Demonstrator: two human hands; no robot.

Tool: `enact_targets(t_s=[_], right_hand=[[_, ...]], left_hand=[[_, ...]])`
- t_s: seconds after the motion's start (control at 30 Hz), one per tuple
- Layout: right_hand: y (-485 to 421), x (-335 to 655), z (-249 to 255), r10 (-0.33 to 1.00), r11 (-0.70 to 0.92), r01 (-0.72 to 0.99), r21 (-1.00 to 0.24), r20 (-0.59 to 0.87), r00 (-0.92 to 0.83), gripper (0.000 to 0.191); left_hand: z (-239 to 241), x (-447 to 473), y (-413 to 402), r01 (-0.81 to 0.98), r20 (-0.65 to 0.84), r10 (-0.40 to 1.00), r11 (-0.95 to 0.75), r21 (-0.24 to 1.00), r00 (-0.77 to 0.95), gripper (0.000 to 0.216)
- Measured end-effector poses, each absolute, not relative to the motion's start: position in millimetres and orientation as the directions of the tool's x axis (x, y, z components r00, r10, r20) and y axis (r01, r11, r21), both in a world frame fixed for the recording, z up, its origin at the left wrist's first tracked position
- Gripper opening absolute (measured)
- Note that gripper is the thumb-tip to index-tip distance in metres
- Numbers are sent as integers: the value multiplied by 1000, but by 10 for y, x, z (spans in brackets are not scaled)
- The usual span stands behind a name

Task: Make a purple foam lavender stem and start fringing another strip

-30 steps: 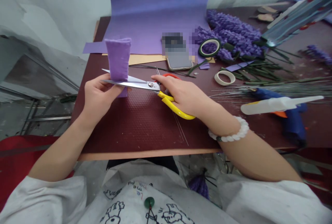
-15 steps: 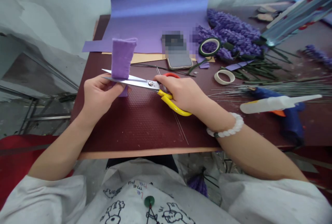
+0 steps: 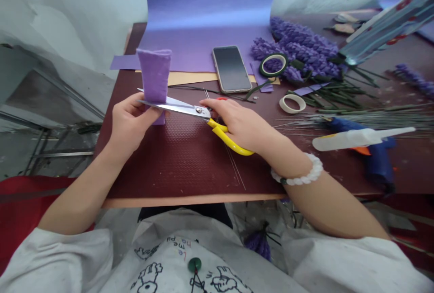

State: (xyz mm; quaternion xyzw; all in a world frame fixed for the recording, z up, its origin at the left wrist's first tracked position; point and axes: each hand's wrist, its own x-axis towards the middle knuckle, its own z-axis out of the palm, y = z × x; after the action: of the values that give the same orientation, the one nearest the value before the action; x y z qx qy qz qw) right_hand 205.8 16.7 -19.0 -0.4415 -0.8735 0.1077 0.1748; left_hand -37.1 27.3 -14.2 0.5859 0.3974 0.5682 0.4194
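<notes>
My left hand (image 3: 130, 123) pinches a folded piece of purple felt (image 3: 154, 80), which stands upright above my fingers. My right hand (image 3: 237, 125) grips a pair of steel scissors (image 3: 185, 109) with yellow and red handles. The open blades reach across to the felt, one passing on each side of its lower part. Where they meet the felt, my left fingers and the cloth hide part of the steel. A strip of felt shows below the blades.
The dark red textured work board (image 3: 176, 162) carries a smartphone (image 3: 231, 69), purple paper (image 3: 203, 44), purple felt flower spikes (image 3: 298, 46), tape rolls (image 3: 290, 103), green wire stems (image 3: 359, 119) and a blue hot glue gun (image 3: 378, 162). The board's front edge lies beneath my forearms.
The felt has shifted left since half a second ago and sits deeper between the blades. The scissors and my right hand have moved slightly right.
</notes>
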Motion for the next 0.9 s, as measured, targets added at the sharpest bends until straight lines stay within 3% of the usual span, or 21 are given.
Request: enact_targets(t_s=[0.47,0.9], right_hand=[[177,2077,-177,842,538,799,-269,204,-499,49],[174,2071,-176,848,529,811,-247,169,-502,51]], left_hand=[[-94,-364,258,13,264,953,-268,963,149,13],[-80,-331,235,79,241,970,-244,967,43,12]])
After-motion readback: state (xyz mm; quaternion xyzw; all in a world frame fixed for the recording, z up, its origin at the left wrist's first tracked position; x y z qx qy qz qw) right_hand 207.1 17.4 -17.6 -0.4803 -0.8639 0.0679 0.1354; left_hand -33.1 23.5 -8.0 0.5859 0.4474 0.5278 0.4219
